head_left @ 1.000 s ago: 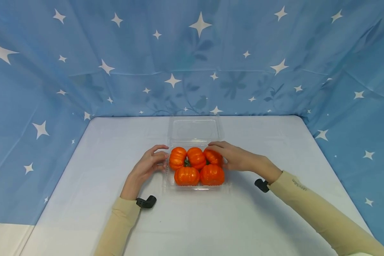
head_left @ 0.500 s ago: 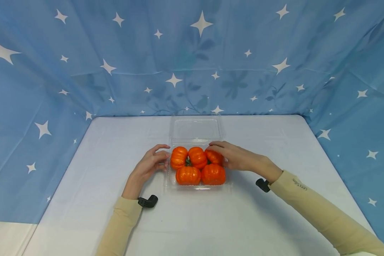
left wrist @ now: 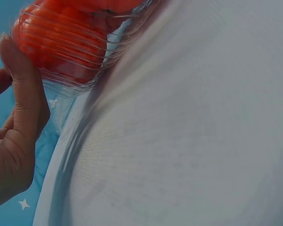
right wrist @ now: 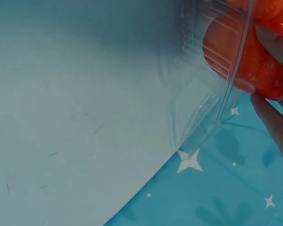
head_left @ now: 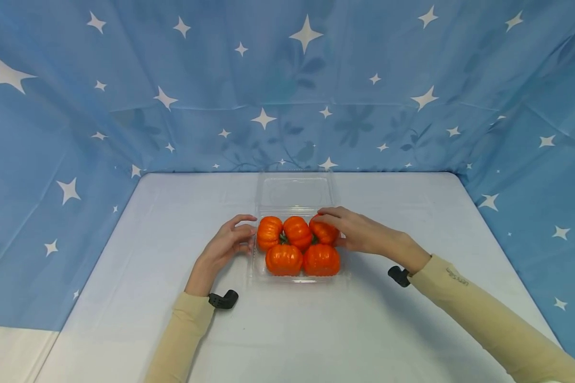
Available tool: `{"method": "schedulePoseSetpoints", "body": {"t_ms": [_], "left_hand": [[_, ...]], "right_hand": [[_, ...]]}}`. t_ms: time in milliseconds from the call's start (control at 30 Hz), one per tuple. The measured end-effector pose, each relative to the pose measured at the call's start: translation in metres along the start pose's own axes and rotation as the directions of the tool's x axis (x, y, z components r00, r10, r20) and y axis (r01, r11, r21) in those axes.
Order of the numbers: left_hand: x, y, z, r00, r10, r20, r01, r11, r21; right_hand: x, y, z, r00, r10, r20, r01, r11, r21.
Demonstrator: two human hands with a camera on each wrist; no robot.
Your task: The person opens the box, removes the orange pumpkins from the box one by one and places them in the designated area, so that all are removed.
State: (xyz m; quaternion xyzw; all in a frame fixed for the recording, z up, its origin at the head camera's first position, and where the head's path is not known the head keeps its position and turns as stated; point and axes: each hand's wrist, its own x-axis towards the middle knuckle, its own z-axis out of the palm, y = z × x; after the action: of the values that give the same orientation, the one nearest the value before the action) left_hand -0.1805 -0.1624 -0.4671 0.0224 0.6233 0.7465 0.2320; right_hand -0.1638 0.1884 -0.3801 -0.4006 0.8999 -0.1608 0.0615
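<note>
A clear hinged plastic container [head_left: 260, 268] lies with its lid [head_left: 295, 190] folded back. Several ribbed, glossy orange pumpkins fill its base in two rows, green stems showing between them. My right hand [head_left: 352, 229] grips the back-right pumpkin [head_left: 327, 232], thumb and fingers on opposite sides of it. In the right wrist view, this pumpkin [right wrist: 264, 70] stands against the container's rim. My left hand [head_left: 224, 243] is by the container's left wall with its fingers loosely bent. The left wrist view has its thumb [left wrist: 21, 70] right at the rim, beside another pumpkin [left wrist: 61, 37] seen through the plastic.
The container stands near the far edge of a white-covered table [head_left: 287, 330]. A blue curtain [head_left: 211, 74] with white stars hangs behind the table and along its sides. Both wrists wear black camera mounts [head_left: 223, 299].
My right hand and the back-right pumpkin have shifted slightly away from me and to the right, showing more of the pumpkin. The left hand stays by the container; the head view drifts slightly.
</note>
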Motion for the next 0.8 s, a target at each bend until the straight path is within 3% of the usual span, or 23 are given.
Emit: {"method": "schedulePoseSetpoints", "body": {"t_ms": [433,633,800], "left_hand": [[0.001,0.000,-0.001,1.000,-0.004,-0.007,0.004,1.000,-0.003],[0.001,0.000,-0.001,1.000,0.000,-0.004,0.000,1.000,-0.004],[0.001,0.000,-0.001,1.000,-0.002,0.002,0.002,1.000,-0.010]], "right_hand": [[-0.009,0.001,-0.009,0.999,-0.010,-0.042,0.011,1.000,0.022],[-0.014,0.005,-0.011,0.996,0.037,-0.078,-0.027,0.991,0.129],[-0.018,0.011,-0.008,0.987,0.036,-0.155,-0.003,0.978,0.210]]}}
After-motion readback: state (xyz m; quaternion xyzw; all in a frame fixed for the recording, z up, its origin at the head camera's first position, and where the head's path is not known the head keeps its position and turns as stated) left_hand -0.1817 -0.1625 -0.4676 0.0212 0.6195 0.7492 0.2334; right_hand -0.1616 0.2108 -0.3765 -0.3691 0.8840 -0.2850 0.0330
